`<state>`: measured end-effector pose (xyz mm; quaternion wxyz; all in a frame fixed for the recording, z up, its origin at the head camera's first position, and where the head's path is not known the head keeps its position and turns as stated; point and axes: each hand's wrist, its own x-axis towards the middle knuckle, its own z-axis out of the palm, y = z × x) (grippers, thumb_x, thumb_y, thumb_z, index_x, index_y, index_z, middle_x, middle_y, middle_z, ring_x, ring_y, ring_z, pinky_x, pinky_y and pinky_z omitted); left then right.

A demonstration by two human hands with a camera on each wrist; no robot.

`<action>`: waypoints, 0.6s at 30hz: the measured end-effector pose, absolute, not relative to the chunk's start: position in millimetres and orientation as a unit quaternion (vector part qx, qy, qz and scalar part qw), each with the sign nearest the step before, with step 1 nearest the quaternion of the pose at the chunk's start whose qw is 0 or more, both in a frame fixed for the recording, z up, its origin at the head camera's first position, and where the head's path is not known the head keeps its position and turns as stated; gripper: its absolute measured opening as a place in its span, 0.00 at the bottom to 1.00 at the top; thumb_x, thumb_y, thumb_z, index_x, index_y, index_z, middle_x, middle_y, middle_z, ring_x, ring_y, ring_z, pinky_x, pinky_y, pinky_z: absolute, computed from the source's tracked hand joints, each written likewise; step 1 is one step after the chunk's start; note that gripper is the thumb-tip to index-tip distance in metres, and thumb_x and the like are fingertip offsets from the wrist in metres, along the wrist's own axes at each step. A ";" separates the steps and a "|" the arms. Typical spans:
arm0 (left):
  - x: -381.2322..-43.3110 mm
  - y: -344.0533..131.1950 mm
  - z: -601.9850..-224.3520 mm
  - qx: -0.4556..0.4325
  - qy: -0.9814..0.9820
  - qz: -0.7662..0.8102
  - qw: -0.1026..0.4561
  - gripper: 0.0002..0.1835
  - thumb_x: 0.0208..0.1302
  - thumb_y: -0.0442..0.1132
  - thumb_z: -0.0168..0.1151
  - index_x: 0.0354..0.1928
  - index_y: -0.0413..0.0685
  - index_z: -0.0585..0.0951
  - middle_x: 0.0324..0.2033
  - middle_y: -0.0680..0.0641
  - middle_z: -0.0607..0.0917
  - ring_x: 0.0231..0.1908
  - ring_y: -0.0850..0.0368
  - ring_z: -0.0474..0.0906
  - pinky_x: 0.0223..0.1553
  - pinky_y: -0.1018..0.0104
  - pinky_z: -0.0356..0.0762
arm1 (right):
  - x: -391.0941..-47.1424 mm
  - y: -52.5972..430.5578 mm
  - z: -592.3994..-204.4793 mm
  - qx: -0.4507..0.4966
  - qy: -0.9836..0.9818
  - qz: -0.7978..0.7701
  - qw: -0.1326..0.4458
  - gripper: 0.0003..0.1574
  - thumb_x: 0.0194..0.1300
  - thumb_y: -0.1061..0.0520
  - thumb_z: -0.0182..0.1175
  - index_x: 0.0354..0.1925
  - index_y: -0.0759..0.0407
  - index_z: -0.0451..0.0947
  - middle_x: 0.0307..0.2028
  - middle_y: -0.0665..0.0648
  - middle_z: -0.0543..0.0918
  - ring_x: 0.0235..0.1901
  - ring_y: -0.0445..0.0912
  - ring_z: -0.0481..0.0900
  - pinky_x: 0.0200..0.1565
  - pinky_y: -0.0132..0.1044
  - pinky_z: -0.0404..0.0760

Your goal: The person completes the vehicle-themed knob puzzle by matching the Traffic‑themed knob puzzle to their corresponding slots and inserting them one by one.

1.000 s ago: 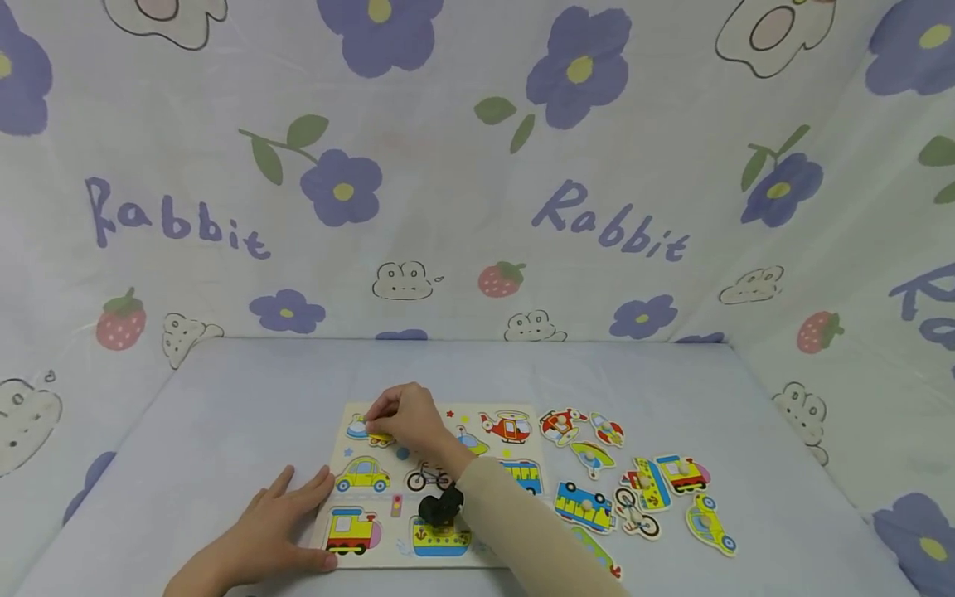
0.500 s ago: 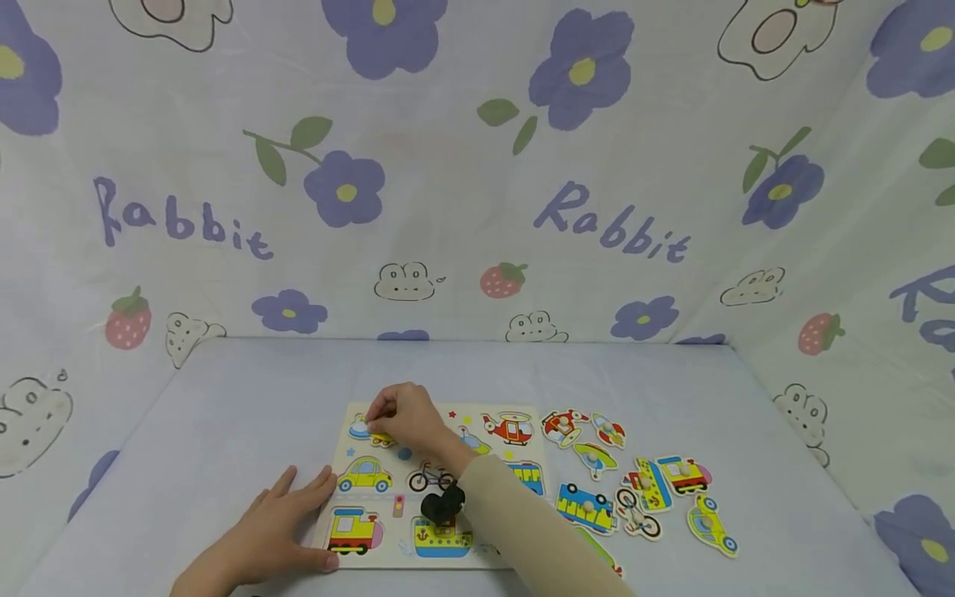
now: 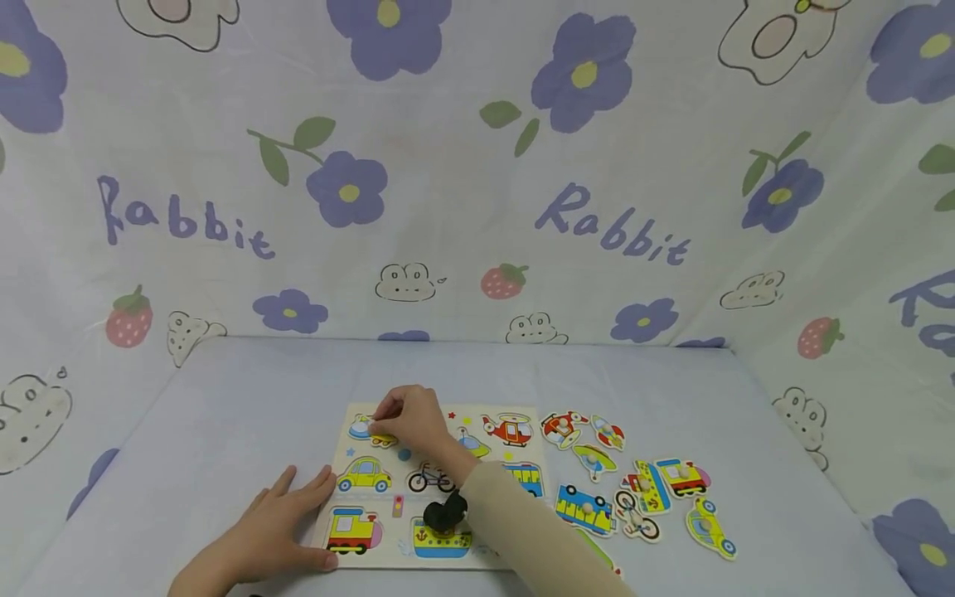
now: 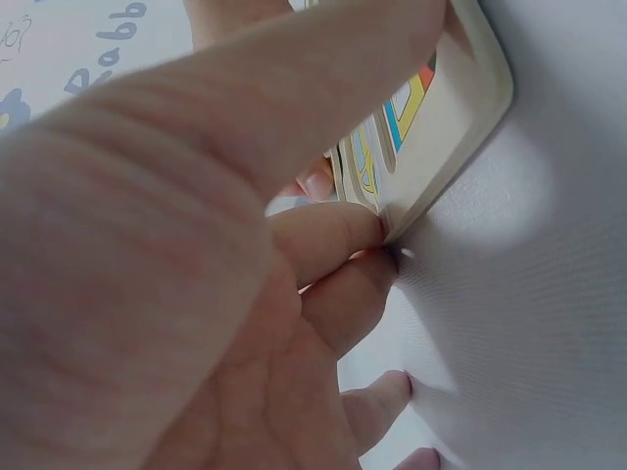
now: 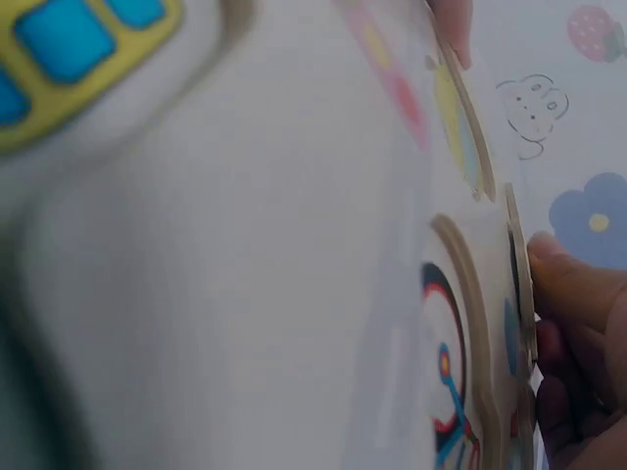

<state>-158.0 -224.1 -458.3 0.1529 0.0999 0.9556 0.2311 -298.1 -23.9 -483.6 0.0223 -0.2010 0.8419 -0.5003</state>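
A wooden puzzle board (image 3: 373, 496) with printed vehicles lies on the table. My right hand (image 3: 414, 424) reaches over its upper left part, thumb and fingertips pinching a small puzzle piece (image 3: 385, 440) of which only a yellow edge shows; the hand hides the rest. A thin piece edge (image 5: 522, 284) shows beside those fingers in the right wrist view. At the board's left edge, my left hand (image 3: 272, 531) rests with fingers spread, thumb near the lower corner. In the left wrist view, its fingertips touch the board's edge (image 4: 460, 147).
Right of the board lie several loose knobbed pieces: a helicopter (image 3: 563, 427), a rocket (image 3: 608, 431), a flying saucer (image 3: 594, 461), a bus (image 3: 585, 507), a bicycle (image 3: 637, 516), a ship (image 3: 653, 487), a train (image 3: 682, 477) and a car (image 3: 710, 528). My right forearm partly covers a green piece (image 3: 597, 550).
My right hand shifts very slightly right and down over the same upper left spot, still pinching. The left hand stays at the board's edge. The camera view drifts a little.
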 end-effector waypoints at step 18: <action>-158.3 -224.5 -459.9 0.099 0.955 0.231 0.156 0.58 0.37 0.63 0.78 0.71 0.44 0.69 0.71 0.41 0.63 0.69 0.23 0.40 0.59 0.22 0.40 | -294.5 -30.1 -484.0 -0.220 0.843 -0.490 -0.008 0.14 0.57 0.63 0.73 0.31 0.57 0.73 0.24 0.41 0.83 0.25 0.34 0.79 0.31 0.28 0.75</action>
